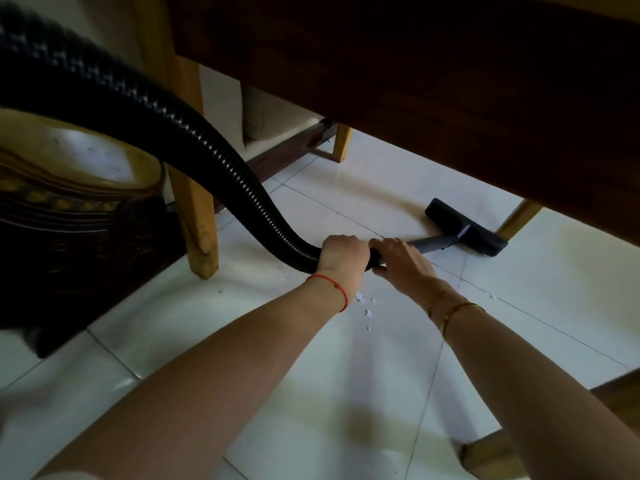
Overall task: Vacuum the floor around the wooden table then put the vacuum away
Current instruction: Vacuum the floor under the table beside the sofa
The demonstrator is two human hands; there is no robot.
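You are crouching low so the flat black floor nozzle [465, 227] is reaching under the dark wooden table [415, 64], lying on the white tiled floor [346, 375] near a pale leg [517, 218]. Your left hand [343, 252] is gripping the end of the ribbed black hose [194, 133], and your right hand [401, 261] is wrapping the handle just ahead, steadying the grey wand [433, 243]. White scraps [365, 308] are lying beneath your wrists, not yet collected. No brand or writing is showing anywhere.
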